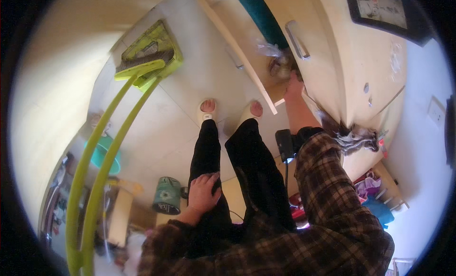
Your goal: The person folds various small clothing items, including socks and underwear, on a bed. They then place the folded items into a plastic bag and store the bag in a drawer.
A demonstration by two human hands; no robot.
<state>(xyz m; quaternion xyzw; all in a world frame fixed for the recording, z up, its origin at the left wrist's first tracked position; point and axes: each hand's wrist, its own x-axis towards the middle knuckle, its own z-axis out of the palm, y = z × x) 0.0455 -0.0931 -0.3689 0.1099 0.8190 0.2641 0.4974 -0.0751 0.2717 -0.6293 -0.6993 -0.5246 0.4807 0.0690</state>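
My left hand (204,193) rests on my thigh in black trousers, its fingers laid over the cloth and nothing in it. My right arm reaches forward to an opened pale wooden cabinet drawer (254,74). At the drawer's inner side, my right hand (294,85) is beside a small brownish bundle (280,67). Its fingertips are partly hidden, so whether they grip the bundle does not show. A crumpled clear plastic bag (268,49) and a long dark teal item (263,17) lie farther along inside. A black box (285,145) with a cable sits at my right wrist.
On the left stand a yellow-green broom (142,69) and dustpan (173,43), their long handles slanting toward me. A teal bucket (107,155) and a green cylindrical container (167,195) are on the left. Crumpled dark cloth (356,138) hangs by the cabinet at right.
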